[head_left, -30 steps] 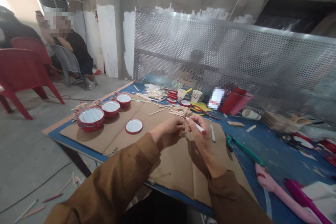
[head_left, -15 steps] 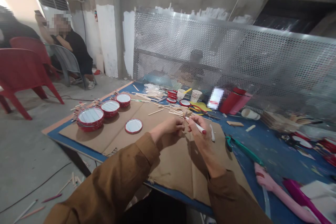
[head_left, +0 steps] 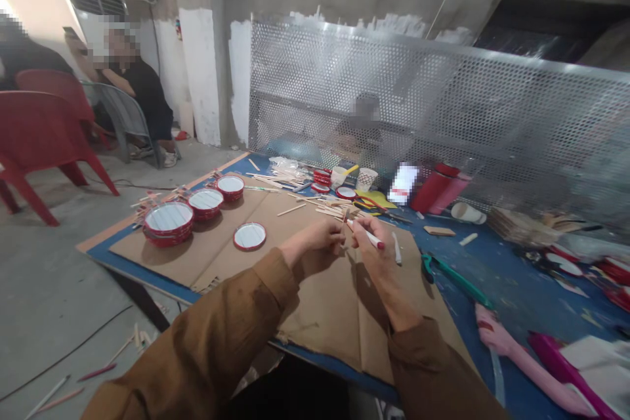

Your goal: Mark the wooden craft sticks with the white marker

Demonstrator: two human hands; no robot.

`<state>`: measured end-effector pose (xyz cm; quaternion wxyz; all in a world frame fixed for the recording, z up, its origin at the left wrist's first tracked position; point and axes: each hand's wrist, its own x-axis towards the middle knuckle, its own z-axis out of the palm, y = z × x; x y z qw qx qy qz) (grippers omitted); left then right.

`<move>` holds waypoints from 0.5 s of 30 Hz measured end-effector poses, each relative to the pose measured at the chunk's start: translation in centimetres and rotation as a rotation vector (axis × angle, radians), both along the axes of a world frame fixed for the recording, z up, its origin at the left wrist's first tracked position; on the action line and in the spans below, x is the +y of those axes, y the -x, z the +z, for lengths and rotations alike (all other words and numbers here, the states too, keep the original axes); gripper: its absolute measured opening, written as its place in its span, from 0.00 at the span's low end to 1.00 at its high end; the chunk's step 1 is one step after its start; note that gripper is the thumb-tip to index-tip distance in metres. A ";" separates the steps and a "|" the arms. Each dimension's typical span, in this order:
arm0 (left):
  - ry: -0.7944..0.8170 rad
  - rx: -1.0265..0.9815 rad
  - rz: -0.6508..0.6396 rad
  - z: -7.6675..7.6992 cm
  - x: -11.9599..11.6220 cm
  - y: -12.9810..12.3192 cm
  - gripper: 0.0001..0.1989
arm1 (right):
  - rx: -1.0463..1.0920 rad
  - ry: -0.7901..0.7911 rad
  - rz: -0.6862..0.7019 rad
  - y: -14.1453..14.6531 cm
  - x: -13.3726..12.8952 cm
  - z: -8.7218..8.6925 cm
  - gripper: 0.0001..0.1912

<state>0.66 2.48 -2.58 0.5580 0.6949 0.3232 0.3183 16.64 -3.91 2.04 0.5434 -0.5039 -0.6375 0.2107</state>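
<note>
Over the brown cardboard (head_left: 329, 335), my right hand (head_left: 378, 266) grips a white marker with a red end (head_left: 375, 241). Its tip points at a small thin stick (head_left: 345, 216) pinched upright in my left hand (head_left: 319, 243). The two hands are close together, and the lower part of the stick is hidden by my fingers. A white pen-like piece (head_left: 396, 248) lies just right of my right hand. To the left of my hands lies one round red-rimmed disc with a white face (head_left: 249, 235). Loose wooden sticks (head_left: 333, 210) are scattered just beyond my fingers.
Stacks of red-rimmed discs (head_left: 168, 223) stand on the left. Along the back are paper cups (head_left: 367, 178), a lit phone (head_left: 402, 184) and a red bottle (head_left: 436, 189). Green-handled pliers (head_left: 460, 282) and a pink tool (head_left: 522, 357) lie right. A perforated metal panel (head_left: 305, 85) rises behind.
Both hands hold nearly the same pose, with the marker still at the stick. The whole view has shifted very slightly.
</note>
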 end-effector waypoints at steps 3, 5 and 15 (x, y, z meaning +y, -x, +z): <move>0.009 0.000 0.018 0.0 0.0 0.0 0.11 | 0.007 -0.006 -0.004 -0.1 0.1 -0.1 0.18; 0.011 0.003 0.015 0.0 0.1 0.0 0.11 | 0.005 -0.009 -0.007 -0.1 0.2 -0.2 0.18; 0.016 -0.005 0.056 0.4 0.0 -0.1 0.11 | 0.006 -0.018 0.027 0.1 0.0 -0.4 0.18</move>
